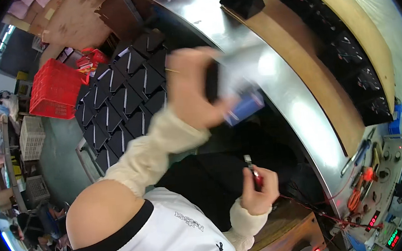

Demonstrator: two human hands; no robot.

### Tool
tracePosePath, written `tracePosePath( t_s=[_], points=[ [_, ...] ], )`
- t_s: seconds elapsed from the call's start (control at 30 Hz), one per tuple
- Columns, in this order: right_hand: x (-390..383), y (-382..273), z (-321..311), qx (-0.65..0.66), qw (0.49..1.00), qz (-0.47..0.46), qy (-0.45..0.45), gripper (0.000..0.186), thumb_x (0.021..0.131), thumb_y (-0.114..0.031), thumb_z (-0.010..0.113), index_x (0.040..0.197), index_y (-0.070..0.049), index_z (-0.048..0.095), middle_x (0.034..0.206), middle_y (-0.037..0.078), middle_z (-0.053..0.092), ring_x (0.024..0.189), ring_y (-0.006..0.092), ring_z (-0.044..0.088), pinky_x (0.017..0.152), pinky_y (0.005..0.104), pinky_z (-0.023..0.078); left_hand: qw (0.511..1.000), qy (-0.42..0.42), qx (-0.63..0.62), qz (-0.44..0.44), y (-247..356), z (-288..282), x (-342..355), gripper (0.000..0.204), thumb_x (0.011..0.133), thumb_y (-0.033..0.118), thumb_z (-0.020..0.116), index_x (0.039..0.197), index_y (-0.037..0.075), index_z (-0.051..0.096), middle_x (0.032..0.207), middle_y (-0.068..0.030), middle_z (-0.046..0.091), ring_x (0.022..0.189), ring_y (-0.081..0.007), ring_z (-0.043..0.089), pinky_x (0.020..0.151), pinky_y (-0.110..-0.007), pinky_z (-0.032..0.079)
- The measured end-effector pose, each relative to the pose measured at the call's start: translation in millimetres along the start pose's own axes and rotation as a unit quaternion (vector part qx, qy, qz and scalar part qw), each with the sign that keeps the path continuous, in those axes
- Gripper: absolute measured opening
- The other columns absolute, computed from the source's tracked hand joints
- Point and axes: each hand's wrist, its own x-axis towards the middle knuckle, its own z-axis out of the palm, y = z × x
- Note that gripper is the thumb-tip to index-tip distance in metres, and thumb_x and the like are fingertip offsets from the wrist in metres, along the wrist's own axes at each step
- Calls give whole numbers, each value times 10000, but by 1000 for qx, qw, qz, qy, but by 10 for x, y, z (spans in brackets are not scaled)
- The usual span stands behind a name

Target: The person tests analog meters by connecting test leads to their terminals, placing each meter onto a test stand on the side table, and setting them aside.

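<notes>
My left hand [193, 90] is raised over the edge of the metal bench [209, 13] and grips a motion-blurred block [239, 100] that is black and grey on top with a blue lower end. My left forearm wears a cream sleeve [152, 149]. My right hand [260, 192] is lower, near my lap, and holds a red-handled probe [255, 176] with its metal tip pointing up. A thin red wire [305, 202] runs from it to the right. The two hands are apart.
Several black flat boxes [121, 97] are laid in rows to the left, beside a red plastic crate [54, 88]. A wooden shelf [311, 66] carries black units [361, 81]. A tester with lit red and green displays [383, 229] and hand tools [358, 154] sit at the lower right.
</notes>
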Motion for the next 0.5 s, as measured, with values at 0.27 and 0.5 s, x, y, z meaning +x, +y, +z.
tracePosePath(
  t_s=[0.27, 0.5],
  points=[
    [-47, 467, 322, -116, 967, -64, -220, 549, 776, -230, 825, 1239, -9, 630, 1272, 181, 611, 1136, 373, 581, 963, 457, 447, 911, -13, 400, -99, -2991, -1011, 519, 799, 630, 141, 852, 1328, 103, 466, 1271, -158, 508, 1255, -361, 469, 1043, -478, 421],
    [-220, 859, -415, -175, 972, 15, -156, 373, 788, -110, 799, 1109, 28, 668, 1059, 220, 679, 939, 390, 663, 825, 419, 538, 830, -272, 457, -168, -4189, 106, 951, 597, 879, 11, 546, 1458, 52, 409, 1492, -224, 405, 1429, -433, 304, 1156, -475, 337]
  ],
)
